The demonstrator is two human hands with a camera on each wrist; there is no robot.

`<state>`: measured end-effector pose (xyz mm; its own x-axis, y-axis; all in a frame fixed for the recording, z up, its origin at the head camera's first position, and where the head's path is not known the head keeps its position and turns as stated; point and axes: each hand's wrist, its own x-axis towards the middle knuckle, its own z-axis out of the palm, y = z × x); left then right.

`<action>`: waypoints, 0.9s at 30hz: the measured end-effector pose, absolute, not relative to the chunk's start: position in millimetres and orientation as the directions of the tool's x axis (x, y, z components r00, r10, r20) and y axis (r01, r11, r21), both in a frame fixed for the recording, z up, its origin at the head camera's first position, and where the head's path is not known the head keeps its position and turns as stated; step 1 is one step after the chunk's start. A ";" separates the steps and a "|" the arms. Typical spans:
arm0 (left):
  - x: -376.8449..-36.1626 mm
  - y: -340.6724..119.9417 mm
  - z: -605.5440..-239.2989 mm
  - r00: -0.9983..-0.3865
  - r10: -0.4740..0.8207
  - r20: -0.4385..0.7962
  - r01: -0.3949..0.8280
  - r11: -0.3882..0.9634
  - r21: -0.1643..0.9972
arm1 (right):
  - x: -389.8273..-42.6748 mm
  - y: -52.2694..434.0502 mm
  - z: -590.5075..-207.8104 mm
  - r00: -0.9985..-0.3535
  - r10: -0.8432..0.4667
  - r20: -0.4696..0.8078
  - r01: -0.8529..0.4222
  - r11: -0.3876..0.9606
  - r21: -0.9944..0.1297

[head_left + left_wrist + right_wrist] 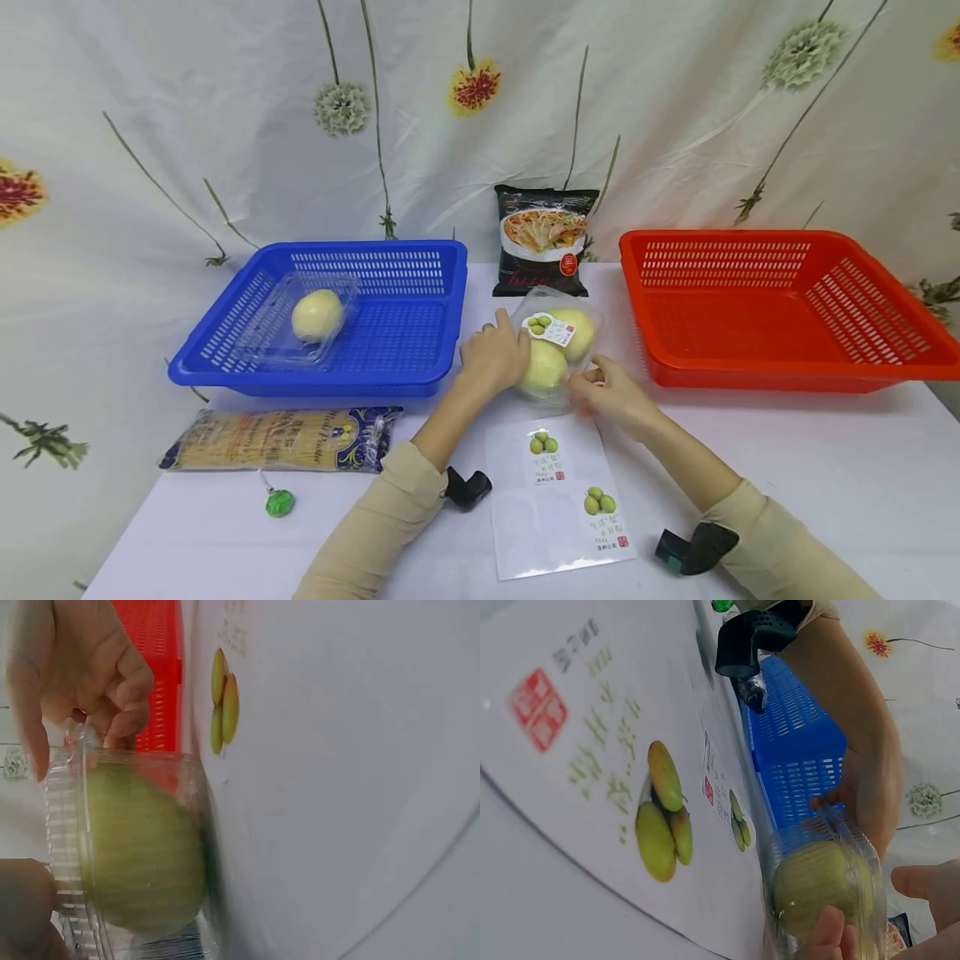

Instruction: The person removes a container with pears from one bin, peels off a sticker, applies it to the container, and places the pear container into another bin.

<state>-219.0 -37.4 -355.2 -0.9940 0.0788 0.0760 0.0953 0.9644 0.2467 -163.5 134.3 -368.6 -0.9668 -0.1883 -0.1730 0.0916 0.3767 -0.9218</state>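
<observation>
Here, red basket (806,372): far right from where I stand.
Blue basket (300,385): far left, well apart from the red one.
Label sheet (536,533): flat, nearer than the box; avoid dragging across it.
Clear box (543,294): upright between the baskets; brace both sides evenly.
Left hand (491,358): touches the left side; I cannot tell whether it grasps.
Right hand (615,396): fingertips at the near right corner; pinch unconfirmed.
Pale fruits (543,367): two inside; avoid squeezing.
White label (549,330): atop the box; keep fingertips off its edges.
</observation>
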 end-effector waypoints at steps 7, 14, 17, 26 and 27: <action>-207.0 -39.9 -345.5 -0.991 0.126 -0.036 0.111 0.956 0.272 | -168.0 140.2 -365.2 -0.968 -0.193 -0.160 0.081 0.363 -0.928; -201.4 -45.6 -340.1 -0.992 0.119 -0.038 0.100 0.937 0.335 | -172.2 142.9 -353.3 -0.957 -0.258 -0.135 0.032 0.365 -0.930; -200.4 -47.3 -333.8 -0.994 0.107 -0.012 0.096 0.925 0.367 | -175.2 145.8 -342.2 -0.950 -0.288 -0.119 -0.021 0.440 -0.898; -196.5 -54.2 -307.6 -0.984 0.160 0.076 0.176 0.860 0.478 | -182.3 159.7 -308.8 -0.941 -0.318 -0.116 -0.058 0.489 -0.870; -196.3 -54.9 -304.5 -0.981 0.177 0.083 0.194 0.838 0.510 | -182.6 162.0 -305.4 -0.941 -0.316 -0.117 -0.054 0.484 -0.874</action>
<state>-196.3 -54.9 -304.5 -0.9808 0.1765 0.0833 0.1941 0.8378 0.5104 -182.6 162.0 -305.4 -0.9415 -0.3161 -0.1169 -0.0540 0.4838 -0.8735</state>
